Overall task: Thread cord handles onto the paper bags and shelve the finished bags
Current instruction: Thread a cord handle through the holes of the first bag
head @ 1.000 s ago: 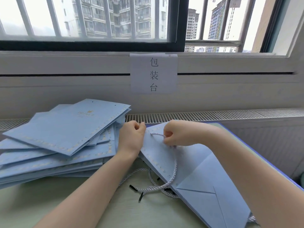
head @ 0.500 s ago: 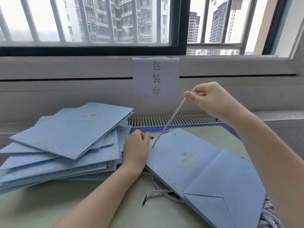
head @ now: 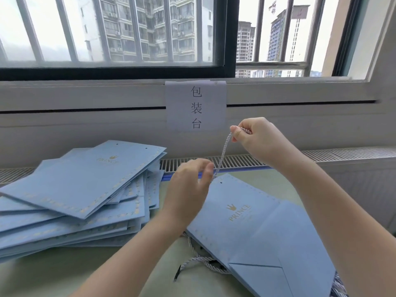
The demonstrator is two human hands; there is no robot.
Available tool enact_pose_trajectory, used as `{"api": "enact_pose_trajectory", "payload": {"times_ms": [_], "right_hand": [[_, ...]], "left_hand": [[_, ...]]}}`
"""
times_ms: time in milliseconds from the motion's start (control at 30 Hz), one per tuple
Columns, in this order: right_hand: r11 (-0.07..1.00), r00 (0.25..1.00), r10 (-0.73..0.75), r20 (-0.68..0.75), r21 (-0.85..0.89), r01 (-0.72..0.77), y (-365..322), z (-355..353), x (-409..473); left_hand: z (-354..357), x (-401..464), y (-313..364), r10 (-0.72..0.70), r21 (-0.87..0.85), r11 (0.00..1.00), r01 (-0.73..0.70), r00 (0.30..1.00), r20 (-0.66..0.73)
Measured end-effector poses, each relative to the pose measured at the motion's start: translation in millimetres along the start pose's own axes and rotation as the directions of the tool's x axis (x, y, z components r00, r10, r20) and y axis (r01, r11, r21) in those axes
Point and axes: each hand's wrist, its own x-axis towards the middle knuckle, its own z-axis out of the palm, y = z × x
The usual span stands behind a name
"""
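Green tabletop (head: 64,273) beneath barred window (head: 120,31).

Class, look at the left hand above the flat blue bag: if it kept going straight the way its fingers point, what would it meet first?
Most likely the taut cord that the right hand pinches: the left hand has its fingertips right beside it above the bag. Depth is unclear; contact cannot be told.

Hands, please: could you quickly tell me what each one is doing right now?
Left hand: open, fingers relaxed beside the cord, gripping nothing.
Right hand: pinching the cord's upper end.
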Motion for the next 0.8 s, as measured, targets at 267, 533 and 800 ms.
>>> {"api": "enact_pose_trajectory", "payload": {"times_ms": [267,533,800], "right_hand": [[0.997,0.986,-0.055,0.155,0.064,0.045,16,11,1],[0.989,0.968,-0.082,0.238,0.141,0.049,34,28,-1],[0.99,0.984,-0.003,0.177,-0.136,0.027,48,34,0]], "left_hand": [[14,37,29,0.0,-0.233,0.973,-0.001,1.0,-0.003],[33,34,-8,-0.042,-0.261,0.957,0.124,0.953,0.3],[14,41,-9,0.028,-0.371,0.928,-0.019,0.999,0.018]]}}
